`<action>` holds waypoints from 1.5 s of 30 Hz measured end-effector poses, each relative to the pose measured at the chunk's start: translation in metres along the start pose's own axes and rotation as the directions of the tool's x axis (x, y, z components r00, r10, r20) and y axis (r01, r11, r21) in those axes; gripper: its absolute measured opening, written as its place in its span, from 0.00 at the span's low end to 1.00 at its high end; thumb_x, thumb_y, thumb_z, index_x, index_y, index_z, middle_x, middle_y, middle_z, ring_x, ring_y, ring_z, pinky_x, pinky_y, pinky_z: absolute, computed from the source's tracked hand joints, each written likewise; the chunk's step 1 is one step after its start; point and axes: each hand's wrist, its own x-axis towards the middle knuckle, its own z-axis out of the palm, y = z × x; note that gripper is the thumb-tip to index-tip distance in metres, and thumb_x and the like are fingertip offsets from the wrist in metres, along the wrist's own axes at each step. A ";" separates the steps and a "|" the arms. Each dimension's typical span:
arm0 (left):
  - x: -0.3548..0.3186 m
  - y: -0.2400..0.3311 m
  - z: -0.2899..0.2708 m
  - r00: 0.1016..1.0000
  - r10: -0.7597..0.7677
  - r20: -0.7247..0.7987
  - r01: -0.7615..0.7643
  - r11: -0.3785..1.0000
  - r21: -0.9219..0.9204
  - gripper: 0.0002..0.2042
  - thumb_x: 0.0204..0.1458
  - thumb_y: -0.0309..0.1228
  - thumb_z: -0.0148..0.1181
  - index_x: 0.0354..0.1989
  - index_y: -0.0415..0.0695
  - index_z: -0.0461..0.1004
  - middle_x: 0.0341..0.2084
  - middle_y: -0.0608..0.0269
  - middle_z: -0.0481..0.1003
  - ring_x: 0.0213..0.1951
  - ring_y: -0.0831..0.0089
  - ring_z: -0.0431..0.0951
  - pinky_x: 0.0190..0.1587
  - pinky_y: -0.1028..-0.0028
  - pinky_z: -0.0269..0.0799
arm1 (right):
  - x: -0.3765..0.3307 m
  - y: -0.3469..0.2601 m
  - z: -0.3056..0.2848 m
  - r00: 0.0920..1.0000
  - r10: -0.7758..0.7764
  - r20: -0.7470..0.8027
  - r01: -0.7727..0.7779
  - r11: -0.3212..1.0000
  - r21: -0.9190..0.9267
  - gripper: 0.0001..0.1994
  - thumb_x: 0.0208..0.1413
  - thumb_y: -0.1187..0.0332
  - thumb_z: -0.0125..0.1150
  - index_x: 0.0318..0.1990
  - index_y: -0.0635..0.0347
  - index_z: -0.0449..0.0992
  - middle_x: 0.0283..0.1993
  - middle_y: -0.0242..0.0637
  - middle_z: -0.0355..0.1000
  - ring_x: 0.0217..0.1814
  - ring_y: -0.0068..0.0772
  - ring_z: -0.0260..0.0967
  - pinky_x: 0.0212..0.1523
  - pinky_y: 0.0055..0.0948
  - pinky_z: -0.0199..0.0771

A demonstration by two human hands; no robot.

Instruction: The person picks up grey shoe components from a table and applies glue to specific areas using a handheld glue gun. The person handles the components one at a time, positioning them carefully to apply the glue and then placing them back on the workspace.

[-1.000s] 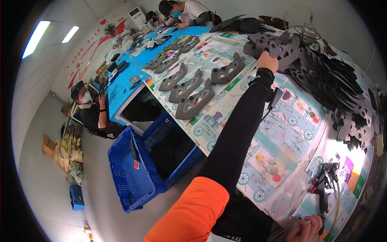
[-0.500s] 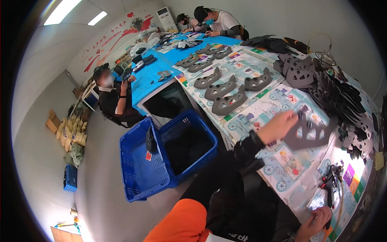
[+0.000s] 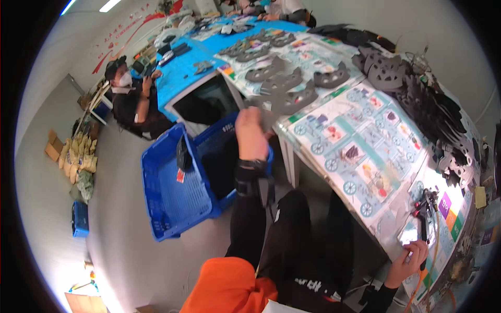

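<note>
My left hand point(image 3: 251, 134) is closed over the table's near left edge, above the blue crate, and smeared by motion. From its fingers a blurred dark grey piece point(image 3: 267, 119) reaches toward the table; it looks like one of the curved panels with cut-out holes. Just beyond it lie similar grey panels point(image 3: 295, 101) in rows on the patterned table cover. Low on the right, my right hand point(image 3: 408, 263) is closed at the black handle of a tool point(image 3: 428, 206) with red fittings and a hose. The tool's head lies over the cover.
Blue crates point(image 3: 177, 193) stand on the floor left of the table point(image 3: 349, 151). Stacked dark grey panels point(image 3: 433, 115) line the table's right side. A masked co-worker point(image 3: 125, 88) sits at the left of the blue-covered far part; others work at the far end.
My left hand has swung left from the table's right half to its left edge, carrying the grey panel. My right hand stays by the tool. The head view has tilted down.
</note>
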 end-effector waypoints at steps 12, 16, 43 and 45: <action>-0.035 0.012 0.002 0.992 0.047 -0.116 -0.050 0.998 -0.024 0.10 0.75 0.35 0.51 0.42 0.44 0.74 0.27 0.72 0.77 0.24 0.85 0.74 0.23 0.78 0.69 | 0.006 0.005 0.007 0.998 0.006 -0.060 -0.006 1.000 0.011 0.07 0.52 0.88 0.53 0.32 0.65 0.69 0.43 0.43 0.71 0.55 0.50 0.68 0.60 0.46 0.67; -0.034 -0.046 0.037 0.989 -0.070 0.131 0.029 0.956 0.292 0.11 0.69 0.34 0.58 0.40 0.38 0.76 0.27 0.73 0.72 0.32 0.85 0.66 0.33 0.75 0.65 | 0.010 0.003 0.001 0.999 0.016 -0.029 -0.015 0.999 0.042 0.07 0.51 0.87 0.53 0.34 0.66 0.70 0.43 0.43 0.70 0.54 0.50 0.68 0.57 0.44 0.67; -0.105 -0.121 0.146 0.899 0.092 0.428 -0.168 0.975 0.145 0.13 0.64 0.28 0.63 0.53 0.42 0.68 0.30 0.48 0.77 0.33 0.47 0.80 0.37 0.57 0.72 | 0.150 0.102 -0.003 0.596 0.231 0.769 -0.082 0.970 -0.228 0.44 0.37 0.71 0.77 0.67 0.68 0.65 0.61 0.49 0.68 0.65 0.55 0.66 0.66 0.44 0.69; -0.101 -0.114 0.137 0.901 0.055 0.431 -0.128 0.981 0.143 0.13 0.64 0.28 0.63 0.53 0.43 0.68 0.29 0.50 0.76 0.31 0.51 0.79 0.36 0.59 0.71 | 0.146 0.111 -0.004 0.606 0.177 0.776 0.012 0.973 -0.232 0.45 0.35 0.71 0.78 0.67 0.69 0.66 0.60 0.49 0.69 0.64 0.55 0.67 0.65 0.44 0.70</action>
